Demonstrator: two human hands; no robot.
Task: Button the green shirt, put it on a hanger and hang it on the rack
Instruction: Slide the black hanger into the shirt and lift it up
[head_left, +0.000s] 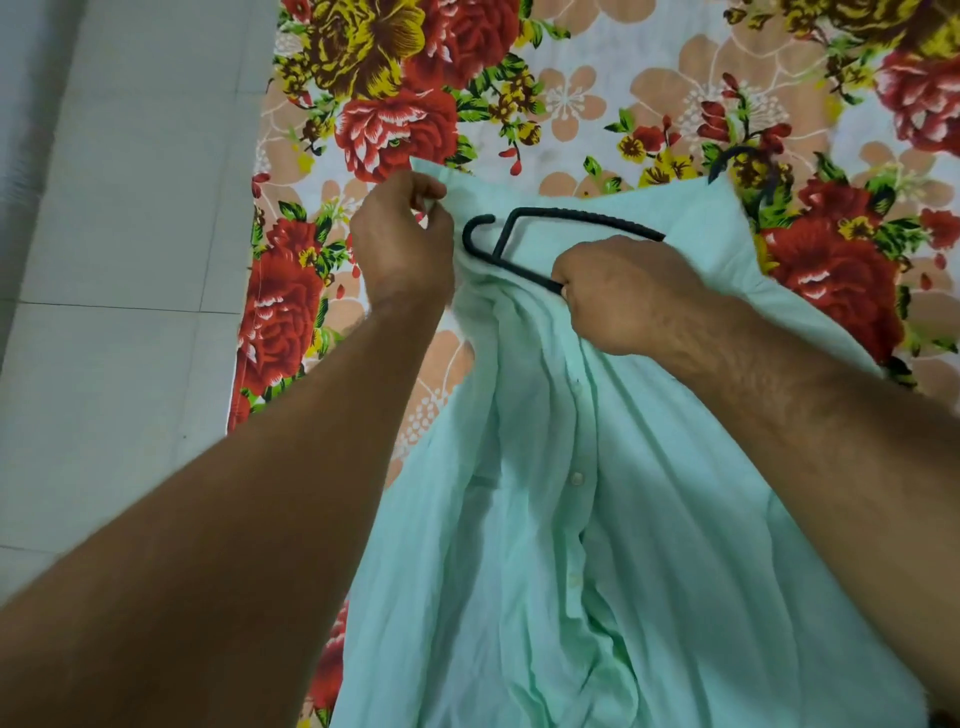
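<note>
**Two hands fit a dark hanger into a green shirt on a flowered bed**

A pale green shirt (649, 519) lies spread on a bedsheet (597, 93) printed with large red, yellow and peach flowers. The shirt runs from the near edge toward the far side, its front placket facing up, with small buttons (576, 478) closed down the middle. To the left of the bed is a floor (114, 260) of pale tiles.

At the far end of the shirt, a dark hanger (561, 215) rests on the cloth, its hook curling to the left. The right hand (623, 296) is closed around the hanger's lower bar, fingers curled tight on it, with bunched shirt fabric just beside the grip. The left hand (402, 249) sits at the shirt's far left edge, thumb and fingertips pinched together on the fabric there.

A second dark hook (737, 161) shows beyond the shirt's far right corner, lying on the sheet.
</note>
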